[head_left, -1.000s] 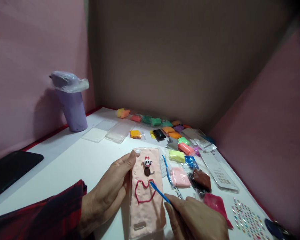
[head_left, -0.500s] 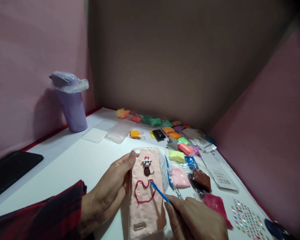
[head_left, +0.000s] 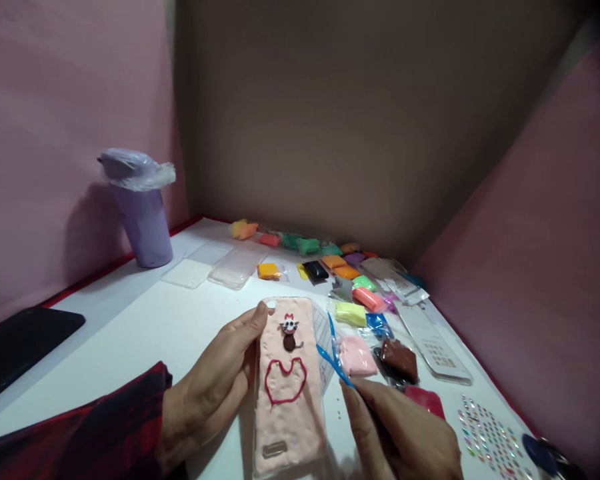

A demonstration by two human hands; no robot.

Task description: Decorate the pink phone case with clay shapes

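A clear phone case (head_left: pixel 290 413) covered in pale pink clay lies on the white table (head_left: pixel 145 333). It carries a small cat figure with a red bow and a red heart outline. My left hand (head_left: pixel 210 393) grips the case along its left edge, thumb near the top corner. My right hand (head_left: pixel 405 433) is closed around a blue plastic modelling tool (head_left: pixel 336 365), whose tip points up and left, just off the case's right edge.
Several small bags of coloured clay (head_left: pixel 360 313) lie right of the case and along the back wall. Clear spare cases (head_left: pixel 220 267) and a lilac bin (head_left: pixel 143 213) with a plastic liner stand at back left. A gem sticker sheet (head_left: pixel 490 433) lies at right, a black tablet (head_left: pixel 20 340) at left.
The blue tool's tip has come off the red heart outline and moved right, clear of the case. My left hand has tilted the case slightly.
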